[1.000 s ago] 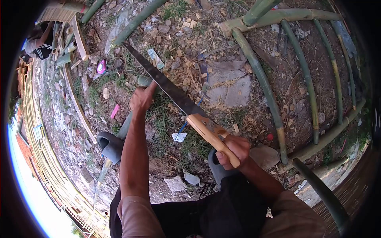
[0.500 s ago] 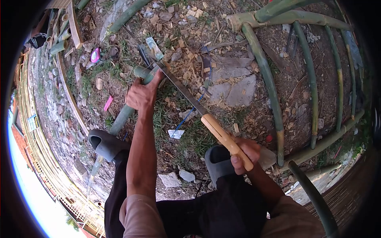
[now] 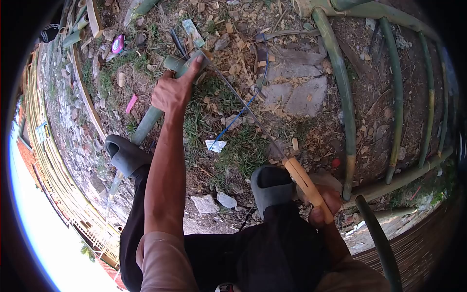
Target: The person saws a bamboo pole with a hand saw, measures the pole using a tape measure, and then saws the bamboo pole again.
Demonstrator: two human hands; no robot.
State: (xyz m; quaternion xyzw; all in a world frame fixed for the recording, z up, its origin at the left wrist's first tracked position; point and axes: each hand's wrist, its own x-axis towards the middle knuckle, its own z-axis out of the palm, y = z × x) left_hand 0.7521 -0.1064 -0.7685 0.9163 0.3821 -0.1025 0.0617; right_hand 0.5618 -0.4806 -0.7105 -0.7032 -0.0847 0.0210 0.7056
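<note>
My left hand (image 3: 169, 95) is closed around a green bamboo pole (image 3: 147, 125) near its upper end, the thumb pointing along it. The pole slants down toward my left shoe (image 3: 127, 155). In my right hand (image 3: 327, 200) is a hand saw (image 3: 307, 184), gripped by its light wooden handle. Its thin blade runs diagonally up to the left, and its far end meets the cut end of the bamboo just beyond my left thumb. Whether the teeth are inside a cut cannot be made out.
A bamboo frame with several rungs (image 3: 344, 107) lies on the right. Flat stones (image 3: 304, 95) and wood chips cover the middle ground. A pink tape measure (image 3: 118, 44) lies upper left, near a long split bamboo strip (image 3: 82, 92). A blue string (image 3: 233, 121) crosses the grass.
My right hand has drawn the saw back, down and to the right, so less blade extends past the bamboo. My left hand keeps its grip. The view has shifted slightly.
</note>
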